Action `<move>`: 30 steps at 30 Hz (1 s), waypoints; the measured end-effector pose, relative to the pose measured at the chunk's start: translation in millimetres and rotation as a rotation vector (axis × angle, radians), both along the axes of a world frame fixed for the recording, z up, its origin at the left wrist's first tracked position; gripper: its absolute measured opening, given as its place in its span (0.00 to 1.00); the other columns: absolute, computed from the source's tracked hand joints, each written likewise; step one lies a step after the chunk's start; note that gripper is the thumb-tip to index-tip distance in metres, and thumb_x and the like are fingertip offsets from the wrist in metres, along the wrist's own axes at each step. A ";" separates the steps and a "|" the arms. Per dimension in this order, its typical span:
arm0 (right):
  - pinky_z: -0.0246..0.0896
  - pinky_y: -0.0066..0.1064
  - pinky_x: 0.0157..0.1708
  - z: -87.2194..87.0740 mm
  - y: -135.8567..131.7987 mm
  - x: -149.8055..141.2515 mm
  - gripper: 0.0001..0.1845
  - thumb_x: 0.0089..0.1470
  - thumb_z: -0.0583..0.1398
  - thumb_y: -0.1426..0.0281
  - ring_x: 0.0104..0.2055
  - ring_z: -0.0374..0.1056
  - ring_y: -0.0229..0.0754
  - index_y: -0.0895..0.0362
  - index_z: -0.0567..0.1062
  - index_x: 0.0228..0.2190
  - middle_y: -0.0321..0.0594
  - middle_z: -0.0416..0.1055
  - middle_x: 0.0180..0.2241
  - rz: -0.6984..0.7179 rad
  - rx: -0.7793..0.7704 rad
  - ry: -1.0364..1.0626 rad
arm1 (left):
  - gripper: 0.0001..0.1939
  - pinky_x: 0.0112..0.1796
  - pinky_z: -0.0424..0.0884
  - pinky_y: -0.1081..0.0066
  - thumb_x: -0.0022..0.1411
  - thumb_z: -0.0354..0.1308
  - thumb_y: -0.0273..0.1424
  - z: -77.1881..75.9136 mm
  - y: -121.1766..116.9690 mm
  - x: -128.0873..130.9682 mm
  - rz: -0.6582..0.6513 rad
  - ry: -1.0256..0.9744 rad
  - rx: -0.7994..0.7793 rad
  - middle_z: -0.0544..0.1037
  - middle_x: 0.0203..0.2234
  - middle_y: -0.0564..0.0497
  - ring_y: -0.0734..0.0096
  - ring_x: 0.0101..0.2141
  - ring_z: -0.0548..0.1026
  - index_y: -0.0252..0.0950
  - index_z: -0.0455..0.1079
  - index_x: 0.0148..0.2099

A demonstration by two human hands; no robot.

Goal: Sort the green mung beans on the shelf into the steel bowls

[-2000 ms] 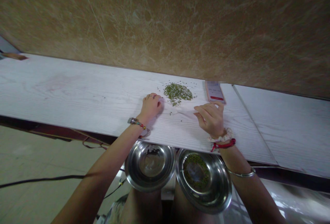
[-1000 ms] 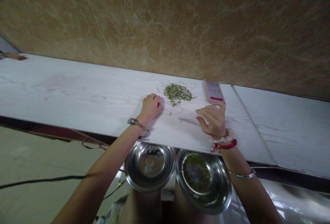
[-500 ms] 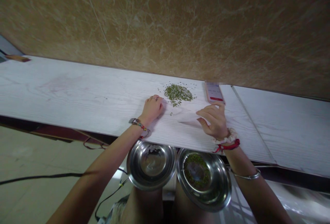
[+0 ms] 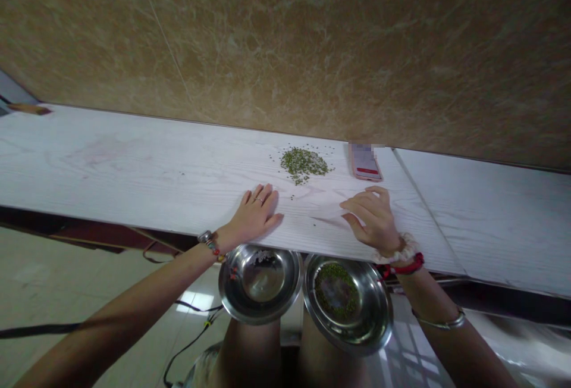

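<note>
A loose pile of mung beans (image 4: 303, 163) with some whitish grains among them lies on the white wood-grain tabletop (image 4: 147, 180). My left hand (image 4: 256, 212) rests palm down on the table, left of and nearer than the pile, its fingers spread and holding nothing. Right of the pile, my right hand (image 4: 370, 215) hovers low over the table with loosely bent fingers and the thumb a little apart. I see nothing in it. Below the table edge, a steel bowl (image 4: 223, 302) holds some whitish grains, and a second steel bowl (image 4: 379, 322) holds a ring of mung beans.
A phone (image 4: 366, 165) lies behind my right hand, near the marbled brown wall (image 4: 285, 49). The two bowls sit on my knees, side by side. A brown object (image 4: 31, 108) is at the far left end. Black cables (image 4: 187, 340) run at lower left.
My left hand has pulled back from the pile toward the table's front edge and has gone from curled to spread. The right hand has dropped slightly nearer to me. The view has shifted slightly.
</note>
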State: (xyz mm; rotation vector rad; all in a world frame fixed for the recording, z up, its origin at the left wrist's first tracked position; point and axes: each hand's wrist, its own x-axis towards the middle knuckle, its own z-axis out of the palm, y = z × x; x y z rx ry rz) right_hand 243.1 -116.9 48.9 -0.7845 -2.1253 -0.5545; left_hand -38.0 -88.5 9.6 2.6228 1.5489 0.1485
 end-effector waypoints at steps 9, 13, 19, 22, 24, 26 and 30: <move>0.55 0.39 0.44 11.6 -33.2 10.6 0.03 0.55 0.57 0.75 0.28 0.68 0.37 0.54 0.70 0.33 0.33 0.75 0.25 0.019 -0.060 -0.020 | 0.32 0.59 0.49 0.44 0.66 0.45 0.48 -7.5 -13.9 -0.5 -0.108 -0.012 0.026 0.53 0.66 0.35 0.43 0.65 0.50 0.34 0.52 0.65; 0.56 0.39 0.44 11.7 -42.0 12.1 0.04 0.55 0.57 0.75 0.28 0.68 0.37 0.54 0.70 0.33 0.33 0.75 0.25 -0.005 -0.058 -0.014 | 0.36 0.60 0.47 0.44 0.65 0.46 0.51 -5.6 -20.8 8.2 -0.104 -0.017 -0.018 0.52 0.66 0.35 0.42 0.65 0.49 0.32 0.51 0.66; 0.57 0.38 0.43 9.5 -42.9 6.6 0.04 0.56 0.57 0.75 0.29 0.69 0.37 0.55 0.70 0.34 0.34 0.75 0.25 -0.035 -0.060 -0.022 | 0.34 0.61 0.47 0.46 0.66 0.46 0.47 -0.2 -22.2 14.7 -0.175 -0.033 -0.052 0.51 0.66 0.36 0.47 0.65 0.48 0.33 0.49 0.66; 0.56 0.39 0.44 11.1 -47.8 6.7 0.04 0.56 0.57 0.75 0.29 0.69 0.37 0.54 0.70 0.33 0.33 0.75 0.26 -0.010 -0.085 -0.030 | 0.33 0.61 0.47 0.48 0.67 0.45 0.46 2.7 -20.7 15.7 -0.211 -0.035 -0.078 0.53 0.66 0.36 0.49 0.65 0.49 0.31 0.51 0.66; 0.56 0.40 0.44 13.6 -53.8 8.7 0.04 0.55 0.57 0.75 0.29 0.68 0.37 0.54 0.70 0.33 0.33 0.75 0.26 0.007 -0.103 -0.039 | 0.32 0.61 0.47 0.48 0.67 0.45 0.46 3.0 -20.2 16.0 -0.206 -0.035 -0.081 0.53 0.65 0.35 0.48 0.65 0.49 0.31 0.51 0.65; 0.56 0.40 0.43 17.1 -60.9 11.4 0.05 0.55 0.56 0.75 0.28 0.68 0.37 0.55 0.70 0.33 0.33 0.75 0.26 0.017 -0.122 -0.051 | 0.32 0.61 0.47 0.47 0.67 0.44 0.47 2.1 -19.9 15.9 -0.209 -0.040 -0.073 0.53 0.65 0.35 0.48 0.65 0.49 0.32 0.51 0.65; 0.56 0.40 0.43 25.8 -73.5 16.2 0.06 0.55 0.55 0.76 0.28 0.68 0.37 0.55 0.70 0.34 0.33 0.74 0.25 0.029 -0.153 -0.094 | 0.31 0.61 0.48 0.46 0.67 0.45 0.46 1.9 -19.9 15.5 -0.223 -0.055 -0.083 0.54 0.65 0.36 0.48 0.65 0.50 0.32 0.52 0.65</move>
